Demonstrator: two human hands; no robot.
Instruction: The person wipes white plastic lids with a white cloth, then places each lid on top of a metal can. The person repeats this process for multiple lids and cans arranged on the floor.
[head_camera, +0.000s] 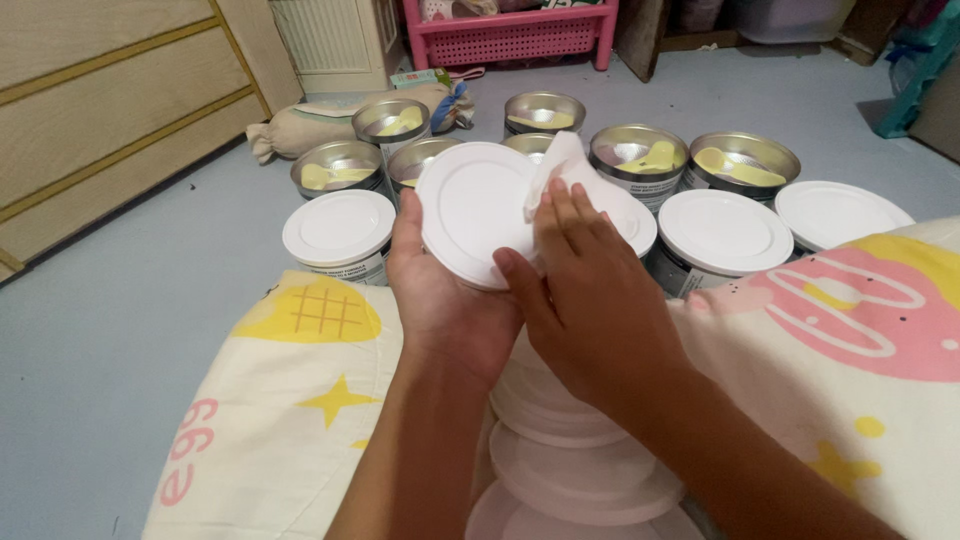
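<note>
My left hand holds a round white plastic lid tilted up toward me, gripping its lower left rim. My right hand presses a white wipe against the lid's right side. Below my wrists lies a stack of more white lids in my lap, between folds of a cream blanket printed in yellow and pink.
Several open metal tins with yellow scoops inside stand on the grey floor ahead. Three tins in the near row wear white lids. A beige bolster pillow lies behind them, a pink basket shelf farther back, wooden drawers to the left.
</note>
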